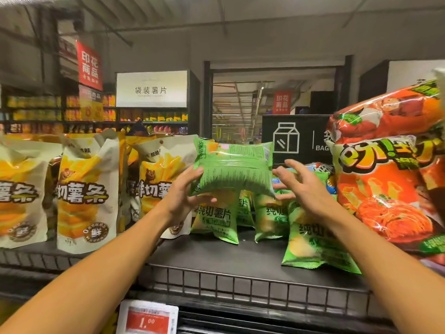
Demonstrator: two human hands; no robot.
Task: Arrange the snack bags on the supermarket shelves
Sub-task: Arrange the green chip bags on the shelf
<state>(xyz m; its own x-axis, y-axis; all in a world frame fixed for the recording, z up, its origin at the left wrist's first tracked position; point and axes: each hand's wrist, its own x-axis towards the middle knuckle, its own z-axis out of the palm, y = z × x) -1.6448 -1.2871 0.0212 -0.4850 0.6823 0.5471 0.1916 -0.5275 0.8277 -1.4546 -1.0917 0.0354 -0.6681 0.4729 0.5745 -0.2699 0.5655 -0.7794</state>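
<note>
My left hand (185, 196) grips a green snack bag (233, 167) by its lower left corner and holds it in the air above the shelf, back side facing me. My right hand (304, 186) hovers just right of that bag with fingers spread, touching nothing I can make out. Below them several more green chip bags (272, 218) stand or lean on the dark shelf (216, 256), one (313, 244) tipped forward near the front edge.
White-and-yellow fry bags (84, 194) fill the shelf on the left. Large orange bags (390, 165) are stacked at the right. A wire rail (240, 285) runs along the shelf front, with a red price tag (148, 320) below. A black sign (296, 138) stands behind.
</note>
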